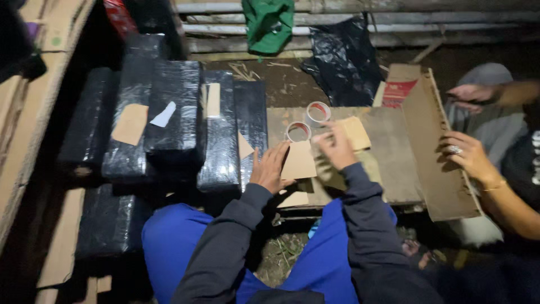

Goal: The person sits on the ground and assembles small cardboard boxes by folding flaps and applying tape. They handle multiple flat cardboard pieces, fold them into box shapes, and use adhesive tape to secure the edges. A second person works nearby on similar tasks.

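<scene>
My left hand [270, 168] rests with fingers spread on the left edge of a tan cardboard piece [299, 161] lying on a flat cardboard sheet [388, 152]. My right hand [336, 147] pinches the top of a second tan piece [356, 132] just to the right. Two rolls of clear tape with red cores, one [298, 132] near my left hand and one [318, 111] farther back, lie on the sheet.
Several black plastic-wrapped bundles [174, 112] with tan labels lie at the left. Another person's hands [469, 155] hold an open cardboard box [433, 141] at the right. A black bag [343, 56] and green bag [269, 22] sit at the back.
</scene>
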